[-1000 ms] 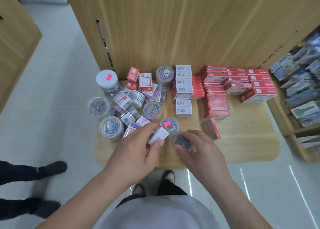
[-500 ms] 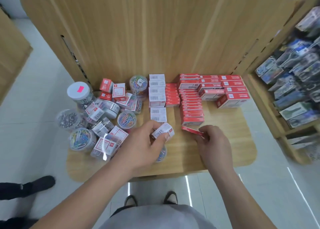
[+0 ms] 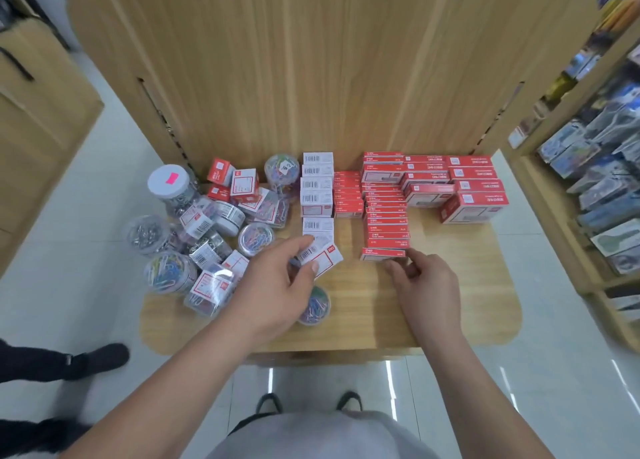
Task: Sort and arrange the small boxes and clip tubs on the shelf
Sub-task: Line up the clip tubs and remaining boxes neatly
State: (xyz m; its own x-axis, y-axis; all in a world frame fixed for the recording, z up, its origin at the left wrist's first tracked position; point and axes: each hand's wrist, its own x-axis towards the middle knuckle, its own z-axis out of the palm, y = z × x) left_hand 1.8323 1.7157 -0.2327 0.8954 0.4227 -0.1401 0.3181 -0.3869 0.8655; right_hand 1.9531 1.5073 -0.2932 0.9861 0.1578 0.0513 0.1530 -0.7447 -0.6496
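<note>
Head view. The left hand (image 3: 277, 285) pinches a white box (image 3: 320, 259) between thumb and curled fingers, holding it askew at the near end of the white column (image 3: 317, 188), just touching the last box there. The right hand (image 3: 426, 285), fingers curled, pinches the near edge of a red box (image 3: 382, 254) lying at the near end of the red column (image 3: 386, 216), toward the middle of the shelf (image 3: 450, 313).

To do the step well, the white box should probably be turned square, barcode face matching its neighbours, then slid flush against the column. The red box needs a light push to close any gap without buckling the row.

A tub (image 3: 317, 306) lies partly under the left hand near the front edge. More tubs (image 3: 166, 271) crowd the shelf's left side, still unsorted.

Half a second earlier the red box was tilted and clear of its column; it now lies flat against it. The white box has moved closer to its column.
</note>
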